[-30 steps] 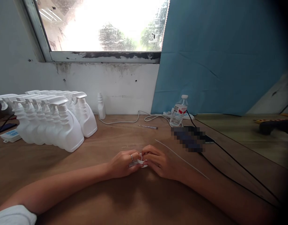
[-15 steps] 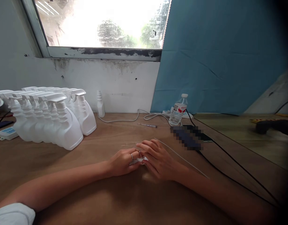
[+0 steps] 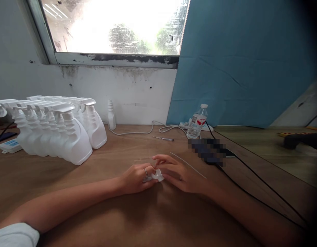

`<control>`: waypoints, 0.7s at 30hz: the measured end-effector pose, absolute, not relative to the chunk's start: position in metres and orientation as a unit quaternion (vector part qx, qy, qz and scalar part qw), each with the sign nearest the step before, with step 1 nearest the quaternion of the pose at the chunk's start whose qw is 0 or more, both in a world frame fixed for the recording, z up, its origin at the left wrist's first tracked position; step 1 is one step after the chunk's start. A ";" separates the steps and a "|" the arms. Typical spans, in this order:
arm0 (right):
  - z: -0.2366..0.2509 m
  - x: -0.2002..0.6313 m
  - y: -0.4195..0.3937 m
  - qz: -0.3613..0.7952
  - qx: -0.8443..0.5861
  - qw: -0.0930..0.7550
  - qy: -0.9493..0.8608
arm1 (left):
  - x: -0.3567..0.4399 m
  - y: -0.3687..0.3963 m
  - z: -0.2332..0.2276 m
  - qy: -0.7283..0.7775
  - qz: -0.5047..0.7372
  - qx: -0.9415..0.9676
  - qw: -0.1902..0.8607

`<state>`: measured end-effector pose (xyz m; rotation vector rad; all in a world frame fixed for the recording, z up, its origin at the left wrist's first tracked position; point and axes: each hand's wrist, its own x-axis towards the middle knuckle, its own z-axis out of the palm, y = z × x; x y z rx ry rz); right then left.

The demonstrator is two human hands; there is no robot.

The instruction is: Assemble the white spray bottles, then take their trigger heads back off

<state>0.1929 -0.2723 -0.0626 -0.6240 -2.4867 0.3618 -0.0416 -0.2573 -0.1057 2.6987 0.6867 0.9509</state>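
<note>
White plastic part (image 3: 157,175): I see it pinched between my two sets of fingertips, just above the wooden table (image 3: 101,219).
Left hand (image 3: 136,178): fingers curled closed on the part's left side, ring showing.
Right hand (image 3: 177,173): fingers bent, gripping the part's right side.
Thin white tube (image 3: 188,165): just beyond my right knuckles.
Spray bottles (image 3: 52,132): well left of my left fingers.

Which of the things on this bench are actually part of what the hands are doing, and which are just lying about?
In hand:
- small white plastic part, pinched between left hand and right hand
- thin white plastic tube, beside the right hand
- row of white plastic trigger spray bottles

Lying about:
- clear plastic water bottle
- slim metal screwdriver
- white cable
- black cable
</note>
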 end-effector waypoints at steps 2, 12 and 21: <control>-0.060 0.203 -0.263 0.125 -0.310 0.273 -0.902 | -0.041 -0.257 -0.105 0.245 0.322 0.909 0.103; -0.042 0.289 -0.225 0.184 -0.651 -0.103 -0.729 | -0.041 -0.256 -0.105 0.228 0.327 0.913 0.091; -0.039 0.275 -0.237 0.273 -0.616 -0.087 -0.733 | -0.040 -0.258 -0.101 0.229 0.315 0.918 0.071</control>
